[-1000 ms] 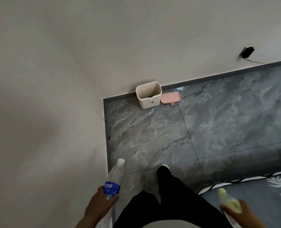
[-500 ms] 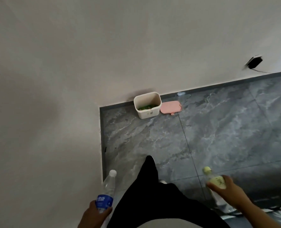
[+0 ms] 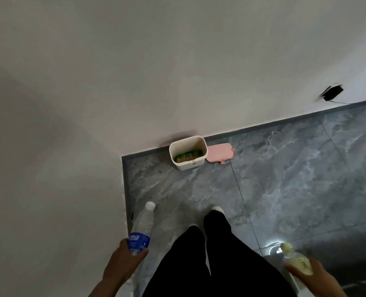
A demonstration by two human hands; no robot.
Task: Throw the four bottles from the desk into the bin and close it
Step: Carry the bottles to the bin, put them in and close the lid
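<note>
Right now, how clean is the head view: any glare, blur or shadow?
Head view: dim and soft overall; bright glare on the floor near the right hand; the plug is motion-smeared; a shadow sits behind the bin; wide-angle bending slants the skirting.

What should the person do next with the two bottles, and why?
Probably step closer to the bin. It stands open by the wall, its pink lid lying beside it, too far to drop in the bottles held by the left hand and right hand.

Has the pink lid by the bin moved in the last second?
No. The pink lid lies flat on the floor right beside the white bin, against the same wall edge as before; only the camera has come closer.
</note>
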